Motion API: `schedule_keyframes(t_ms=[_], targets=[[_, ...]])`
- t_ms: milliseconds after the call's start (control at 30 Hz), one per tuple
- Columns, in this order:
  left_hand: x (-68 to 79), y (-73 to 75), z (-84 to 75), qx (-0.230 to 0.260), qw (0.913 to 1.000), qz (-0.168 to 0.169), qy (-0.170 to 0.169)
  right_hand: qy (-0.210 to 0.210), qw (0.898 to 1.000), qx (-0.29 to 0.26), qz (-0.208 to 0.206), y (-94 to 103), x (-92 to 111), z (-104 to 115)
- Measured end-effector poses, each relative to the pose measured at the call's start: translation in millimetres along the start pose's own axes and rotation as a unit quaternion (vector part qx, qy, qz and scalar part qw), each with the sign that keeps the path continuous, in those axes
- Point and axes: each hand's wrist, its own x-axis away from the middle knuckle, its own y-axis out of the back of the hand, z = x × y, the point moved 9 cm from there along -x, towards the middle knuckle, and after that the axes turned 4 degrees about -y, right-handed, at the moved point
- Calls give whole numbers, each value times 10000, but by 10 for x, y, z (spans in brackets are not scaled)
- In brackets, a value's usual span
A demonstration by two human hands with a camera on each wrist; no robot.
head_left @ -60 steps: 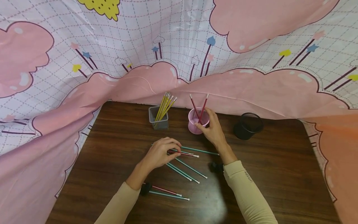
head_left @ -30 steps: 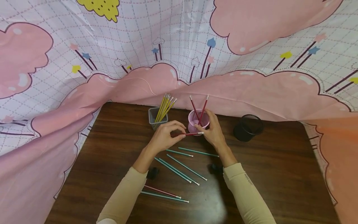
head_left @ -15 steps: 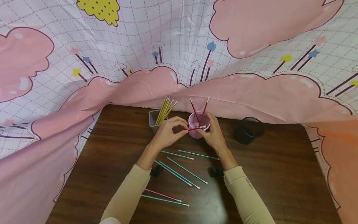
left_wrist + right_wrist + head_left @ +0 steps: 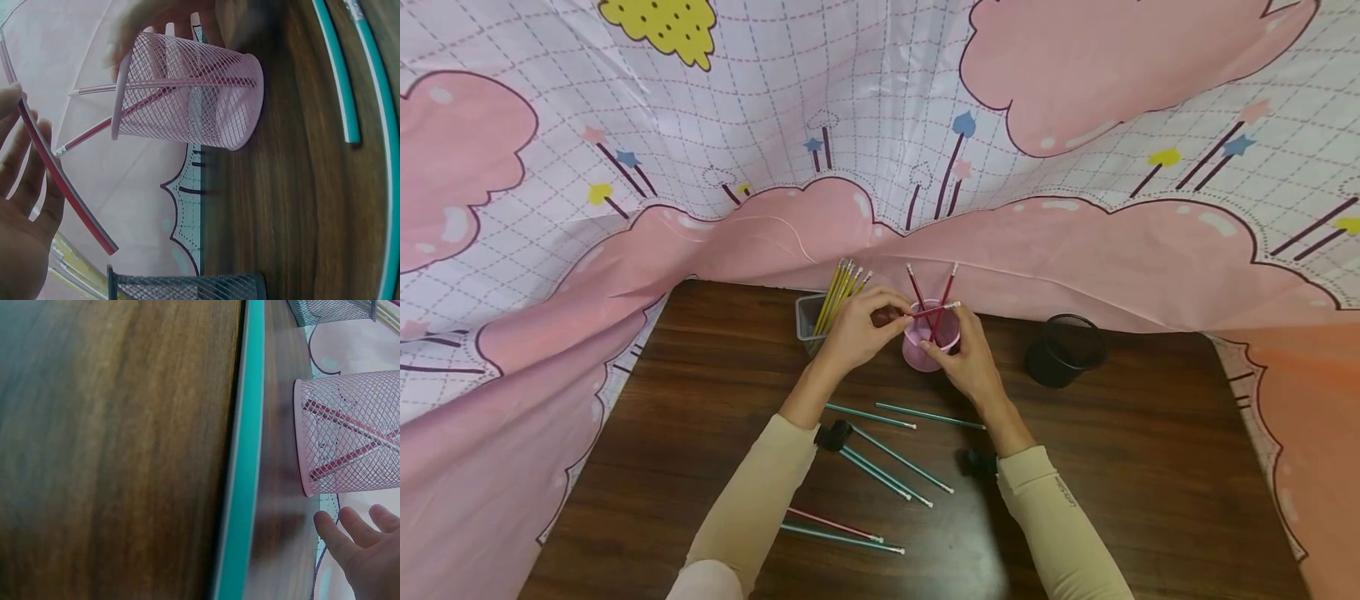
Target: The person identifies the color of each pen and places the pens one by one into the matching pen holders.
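My left hand (image 4: 861,329) pinches a red pencil (image 4: 62,175) between thumb and fingers, its white eraser end pointing right over the mouth of a pink mesh pencil cup (image 4: 917,357). Two red pencils lean crossed inside that cup, eraser ends up, seen through the mesh in both wrist views. My right hand (image 4: 972,360) grips the cup's right side near the rim, thumb in front and fingers behind. Several of its fingers (image 4: 359,534) show spread beside the cup in the right wrist view.
Left of the pink cup stands a grey mesh holder (image 4: 808,321) with several yellow pencils (image 4: 835,296). A black mesh cup (image 4: 1052,362) is at right. Several teal pencils (image 4: 902,458) and one red pencil lie on the dark wooden table (image 4: 1112,483). A patterned curtain (image 4: 1075,258) hangs behind.
My left hand has picked a red pencil off the table and carried it up and right to above the pink cup. My right hand has stayed at the cup.
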Motion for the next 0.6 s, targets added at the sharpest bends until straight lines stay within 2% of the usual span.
schedule_keyframes(t_ms=[300, 500, 600], targets=[[-152, -62, 63, 130, 9990, -128, 420, 43, 10000, -71, 16, 17, -5, 8], [-350, -75, 26, 305, 9977, -511, 329, -38, 9999, -94, 8, 21, -8, -4], [-459, -129, -2, 532, 9969, -531, 253, -30, 9999, -104, 27, 6, -8, -5]])
